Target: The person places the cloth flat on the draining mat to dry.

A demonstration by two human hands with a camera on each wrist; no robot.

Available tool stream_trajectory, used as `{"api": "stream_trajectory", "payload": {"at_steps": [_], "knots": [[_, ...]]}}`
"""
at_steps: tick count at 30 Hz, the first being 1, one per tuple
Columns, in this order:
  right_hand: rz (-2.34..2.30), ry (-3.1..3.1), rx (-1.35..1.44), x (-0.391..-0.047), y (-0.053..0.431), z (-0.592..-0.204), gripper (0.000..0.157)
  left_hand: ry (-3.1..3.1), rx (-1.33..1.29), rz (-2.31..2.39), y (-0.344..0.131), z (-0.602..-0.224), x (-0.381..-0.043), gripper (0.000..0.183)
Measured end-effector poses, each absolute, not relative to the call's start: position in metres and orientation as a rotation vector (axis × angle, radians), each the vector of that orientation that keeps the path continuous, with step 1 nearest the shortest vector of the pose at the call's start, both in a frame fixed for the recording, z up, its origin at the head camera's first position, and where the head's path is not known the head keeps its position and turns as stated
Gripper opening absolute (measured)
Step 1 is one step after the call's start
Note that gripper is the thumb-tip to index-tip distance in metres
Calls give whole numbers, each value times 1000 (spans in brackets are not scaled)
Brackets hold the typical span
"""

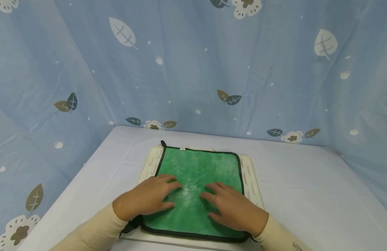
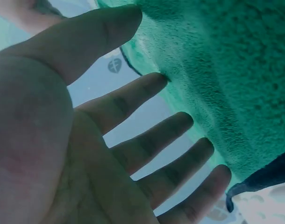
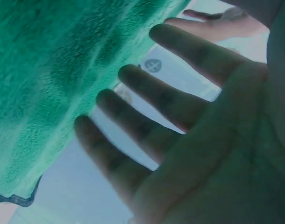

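Note:
A green fuzzy towel [image 1: 193, 167] with black trim and a small black loop at its far left corner lies spread over a cream board [image 1: 251, 181]. My left hand [image 1: 150, 195] is over the towel's left part, fingers spread and slightly bent. Over its right part is my right hand [image 1: 231, 207], fingers spread likewise, pointing toward the left hand. In the left wrist view the fingertips [image 2: 154, 81] meet or nearly meet the green pile. The right wrist view shows the fingertips [image 3: 128, 72] against the towel's edge outline; firm contact cannot be told. Neither hand grips anything.
The board rests on a table with a white cover [image 1: 306, 181]. Blue curtains [image 1: 193, 69] with leaf and flower prints stand behind and at both sides. A pale, whitish patch [image 1: 188, 190] marks the towel between the hands.

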State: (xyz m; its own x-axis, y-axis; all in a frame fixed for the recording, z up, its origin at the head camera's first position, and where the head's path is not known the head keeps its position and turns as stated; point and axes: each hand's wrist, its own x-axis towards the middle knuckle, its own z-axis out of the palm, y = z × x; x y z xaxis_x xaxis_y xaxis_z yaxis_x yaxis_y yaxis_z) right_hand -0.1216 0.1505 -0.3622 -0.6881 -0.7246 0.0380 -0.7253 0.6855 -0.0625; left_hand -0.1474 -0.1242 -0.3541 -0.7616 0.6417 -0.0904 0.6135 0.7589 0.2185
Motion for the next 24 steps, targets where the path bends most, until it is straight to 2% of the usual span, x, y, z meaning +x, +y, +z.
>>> {"api": "stream_trajectory", "payload": {"at_steps": [4, 17, 24], "knots": [[67, -2941, 1236, -121, 154, -364, 56, 2777, 956, 249, -123, -358, -147, 58], [66, -2972, 1238, -120, 149, -366, 52, 2773, 954, 212, -127, -358, -146, 59], [107, -2932, 1163, -125, 152, -363, 52, 2852, 1021, 274, -126, -358, -150, 49]]}}
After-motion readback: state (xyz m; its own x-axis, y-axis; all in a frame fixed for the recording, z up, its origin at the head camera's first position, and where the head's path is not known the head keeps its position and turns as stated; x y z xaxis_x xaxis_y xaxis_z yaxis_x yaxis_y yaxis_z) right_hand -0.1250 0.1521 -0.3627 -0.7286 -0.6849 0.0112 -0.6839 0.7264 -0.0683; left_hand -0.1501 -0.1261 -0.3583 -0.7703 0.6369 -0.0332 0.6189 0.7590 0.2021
